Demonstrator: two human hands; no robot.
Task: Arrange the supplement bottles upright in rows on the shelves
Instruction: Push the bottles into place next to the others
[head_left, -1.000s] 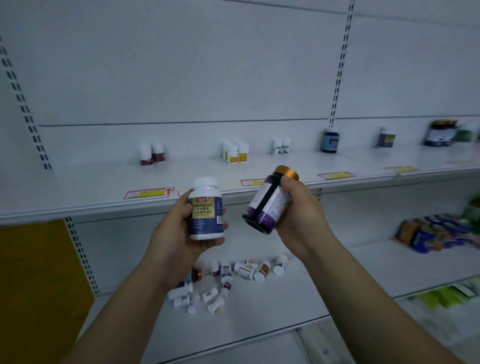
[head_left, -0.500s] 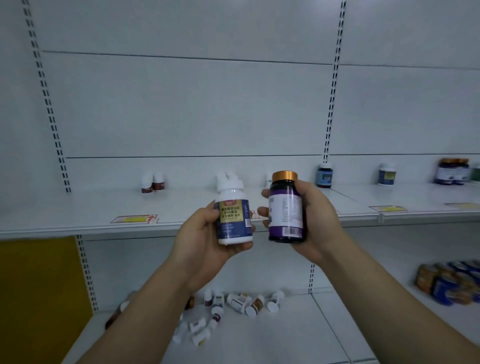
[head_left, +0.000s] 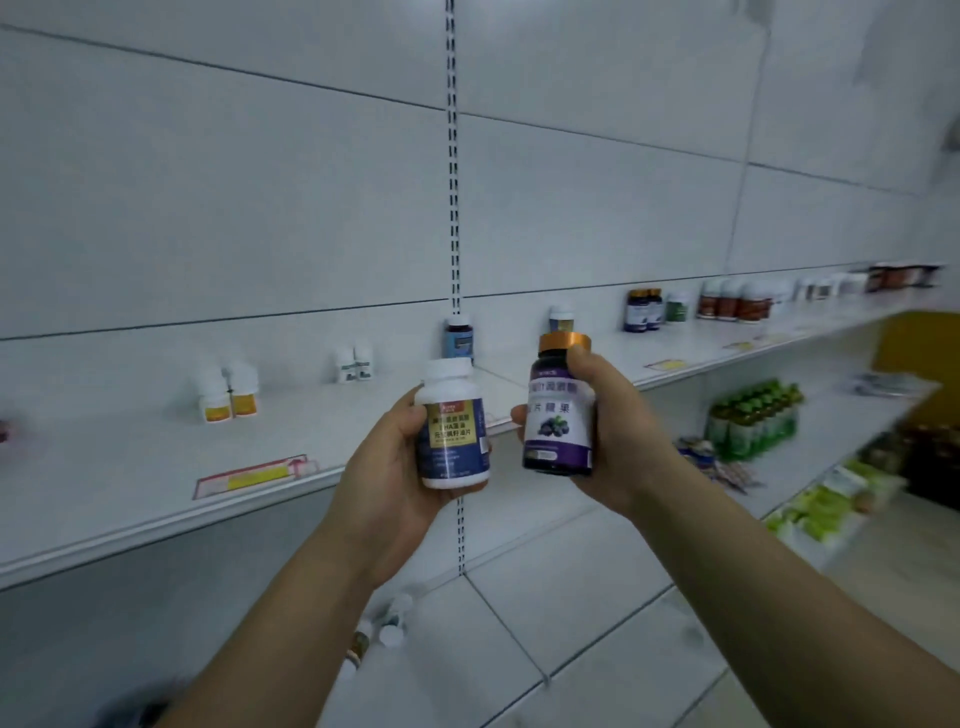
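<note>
**Lighting and picture quality**

Dim, cool, even light. We note soft shadow beneath the upper shelf (head_left: 130, 467). Blur smears the right edge and lower-left corner; the green packs (head_left: 753, 421) are unreadable. Wide-angle bend slants the wall panels (head_left: 234, 208). Centre sharpest.

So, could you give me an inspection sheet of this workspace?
Surface: white upper shelf, price tag on its edge.
Job's things: white bottle and orange-capped dark bottle, both held upright; yellow-labelled bottles stand paired on the shelf.
Clutter: loose small bottles on the lower shelf, blurred.
Hands: left hand grips the white bottle, right hand the dark one.
Cables: nothing seen.
Surroundings: white back panels; green bottles to the right.
</note>
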